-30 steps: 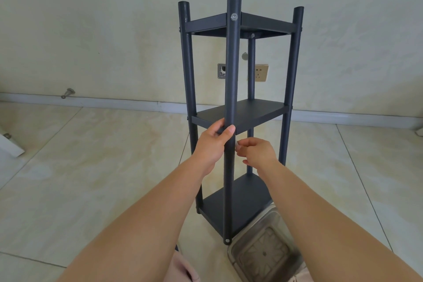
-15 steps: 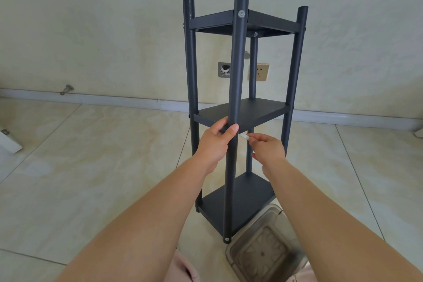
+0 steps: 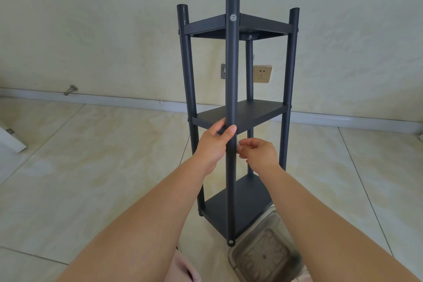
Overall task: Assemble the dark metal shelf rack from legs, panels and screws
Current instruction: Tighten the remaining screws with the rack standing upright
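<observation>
The dark metal shelf rack (image 3: 233, 75) stands upright on the tiled floor with three panels fixed between its legs. A silver screw head (image 3: 233, 17) shows on the nearest leg at the top panel. My left hand (image 3: 214, 144) grips that nearest leg just below the middle panel (image 3: 254, 114). My right hand (image 3: 259, 155) is just right of the same leg, fingers pinched on a small pale object that I cannot make out clearly. The spot on the leg behind my left fingers is hidden.
A clear plastic container (image 3: 265, 252) lies on the floor by the rack's near foot. The wall behind carries a gold socket (image 3: 262, 73) and a metal plate (image 3: 223, 71). A door stop (image 3: 71, 89) sticks out at the baseboard. A white object (image 3: 11, 139) is at far left.
My right hand has risen slightly and moved in close to the nearest leg, beside my left hand. The left hand's grip has stayed on the leg.
</observation>
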